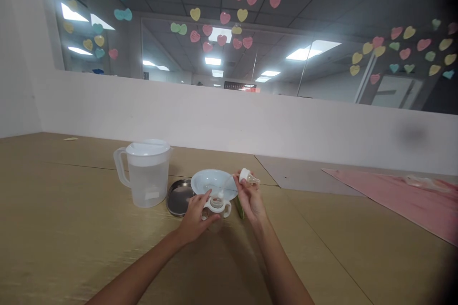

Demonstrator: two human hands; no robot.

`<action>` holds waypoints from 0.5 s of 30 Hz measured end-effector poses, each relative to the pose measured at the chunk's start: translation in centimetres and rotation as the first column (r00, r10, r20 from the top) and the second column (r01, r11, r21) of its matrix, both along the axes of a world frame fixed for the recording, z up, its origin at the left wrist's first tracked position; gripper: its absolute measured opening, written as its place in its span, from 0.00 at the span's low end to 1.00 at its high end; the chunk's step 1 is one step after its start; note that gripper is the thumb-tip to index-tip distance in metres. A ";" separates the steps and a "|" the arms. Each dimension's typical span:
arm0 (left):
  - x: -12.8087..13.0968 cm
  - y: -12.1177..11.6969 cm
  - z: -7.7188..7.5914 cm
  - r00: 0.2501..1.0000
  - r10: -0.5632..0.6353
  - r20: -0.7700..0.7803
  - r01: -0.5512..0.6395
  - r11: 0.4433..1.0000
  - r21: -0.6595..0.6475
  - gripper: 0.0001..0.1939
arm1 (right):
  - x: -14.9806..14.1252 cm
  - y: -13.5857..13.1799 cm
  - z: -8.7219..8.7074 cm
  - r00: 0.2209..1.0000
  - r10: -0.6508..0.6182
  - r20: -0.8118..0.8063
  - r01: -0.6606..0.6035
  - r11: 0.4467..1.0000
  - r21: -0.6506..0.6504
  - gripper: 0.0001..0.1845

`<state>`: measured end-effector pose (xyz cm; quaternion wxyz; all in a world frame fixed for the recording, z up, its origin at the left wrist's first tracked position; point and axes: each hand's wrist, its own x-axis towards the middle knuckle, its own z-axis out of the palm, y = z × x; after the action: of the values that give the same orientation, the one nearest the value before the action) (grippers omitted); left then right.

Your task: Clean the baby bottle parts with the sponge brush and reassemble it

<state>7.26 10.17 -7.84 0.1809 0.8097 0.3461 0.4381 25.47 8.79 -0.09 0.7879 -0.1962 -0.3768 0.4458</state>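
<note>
My left hand (195, 219) is closed around the side of a baby bottle (216, 204), which has a white collar with loop handles and stands uncapped on the table. My right hand (252, 201) pinches the bottle's nipple cap (244, 175), a white ring with a clear teat turned to the right. From the cap a thin straw (228, 180) curves down to the left, its weighted white end at the bottle's mouth. Whether that end is inside the mouth is hard to tell. Behind the bottle sits a pale blue bowl (198, 180), partly hidden by my hands.
A clear plastic pitcher (148, 181) with a lid stands at left. Beside it lies a round dark metal dish (178, 196). A long green thing (239, 208) lies by my right wrist. Pink sheeting (400, 195) covers the table's right. A white wall (232, 119) rises behind.
</note>
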 end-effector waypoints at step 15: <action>0.0 0.1 -0.1 1.000 -0.001 -0.015 0.001 1.000 -0.009 0.38 | 0.7 2.2 -2.5 0.983 -0.154 -0.098 0.138 0.979 -0.153 0.32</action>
<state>7.27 10.25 -7.96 0.1821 0.8124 0.3488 0.4303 26.22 11.00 -2.58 0.8217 -0.2556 -0.2841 0.4229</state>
